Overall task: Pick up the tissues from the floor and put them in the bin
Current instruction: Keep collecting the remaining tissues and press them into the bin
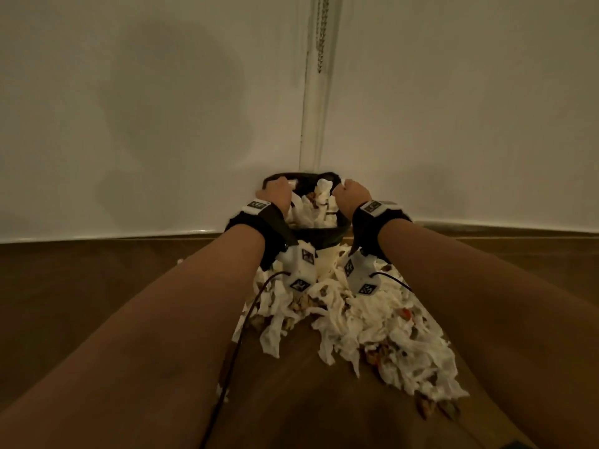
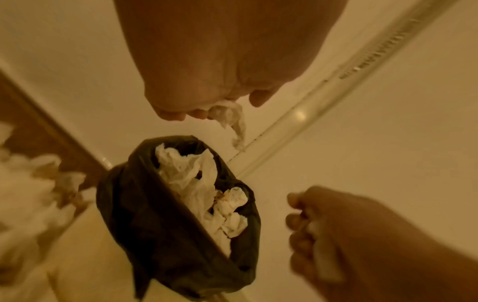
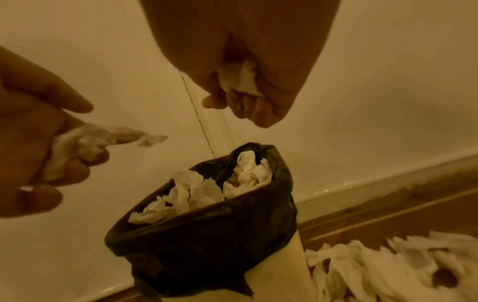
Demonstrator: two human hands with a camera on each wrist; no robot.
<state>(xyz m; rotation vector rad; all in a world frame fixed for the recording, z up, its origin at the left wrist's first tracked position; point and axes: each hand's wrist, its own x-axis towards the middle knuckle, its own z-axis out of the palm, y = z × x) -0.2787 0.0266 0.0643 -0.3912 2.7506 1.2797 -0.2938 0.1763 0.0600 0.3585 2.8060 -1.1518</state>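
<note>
A pale bin with a black liner point(image 1: 327, 234) stands against the wall, stuffed with white tissues point(image 1: 321, 196). Both hands hover over its mouth. My left hand point(image 1: 274, 191) hangs above the left rim, and its fingers pinch a crumpled tissue point(image 2: 230, 118) that dangles down. My right hand point(image 1: 353, 192) is over the right rim, fist curled round a wad of tissue point(image 3: 240, 81). In front of the bin a big heap of torn white tissues point(image 1: 356, 322) covers the wooden floor, with some brown and red scraps mixed in.
White walls meet in a corner behind the bin, with a vertical trim and a hanging bead chain point(image 1: 321, 34). A white skirting board point(image 1: 97, 233) runs along the wooden floor point(image 1: 81, 286). Black cables point(image 1: 240, 345) trail from the wrist cameras.
</note>
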